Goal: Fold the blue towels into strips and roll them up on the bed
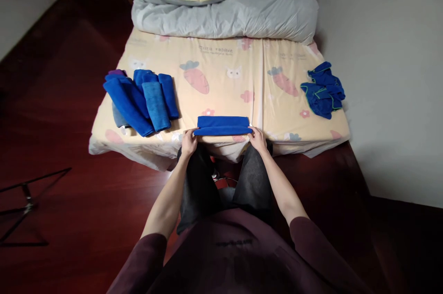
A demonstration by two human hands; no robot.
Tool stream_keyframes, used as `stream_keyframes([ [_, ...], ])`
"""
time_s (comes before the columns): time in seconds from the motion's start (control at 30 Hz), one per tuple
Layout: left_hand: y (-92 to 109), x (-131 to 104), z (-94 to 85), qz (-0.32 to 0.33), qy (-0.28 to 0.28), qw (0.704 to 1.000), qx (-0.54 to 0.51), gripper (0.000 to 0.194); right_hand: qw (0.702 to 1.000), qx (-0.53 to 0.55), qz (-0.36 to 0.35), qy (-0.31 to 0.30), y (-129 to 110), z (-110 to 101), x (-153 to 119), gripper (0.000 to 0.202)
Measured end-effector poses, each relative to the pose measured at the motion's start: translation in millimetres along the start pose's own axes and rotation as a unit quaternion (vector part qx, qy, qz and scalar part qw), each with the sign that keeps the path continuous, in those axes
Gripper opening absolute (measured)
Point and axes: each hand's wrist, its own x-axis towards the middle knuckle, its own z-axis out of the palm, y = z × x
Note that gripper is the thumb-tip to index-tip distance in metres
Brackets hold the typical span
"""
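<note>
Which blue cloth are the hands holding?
The partly folded blue cloth at the bed edge, left hand at one end, right hand at the other. Rolled cloths and crumpled cloths lie untouched to either side.

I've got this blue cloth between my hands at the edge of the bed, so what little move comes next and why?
I'd probably roll the near fold of the blue cloth away from you, over its flat far strip: your left hand and right hand hold its ends, and the cloths on the left look rolled or folded.
</note>
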Motion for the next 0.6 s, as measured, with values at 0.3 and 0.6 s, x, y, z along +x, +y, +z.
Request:
stream_keyframes([
  [0.3, -4.6, 0.3, 2.9, -0.029, 0.027, 0.999, 0.005, 0.032, 0.999, -0.027, 0.040, 0.004, -2.3, -0.9, 1.1, 0.039],
  [0.6, -2.4, -0.2, 3.1, -0.042, 0.044, 0.998, -0.011, 0.037, 0.998, 0.005, 0.057, 0.006, -3.7, -2.5, 1.2, 0.034],
])
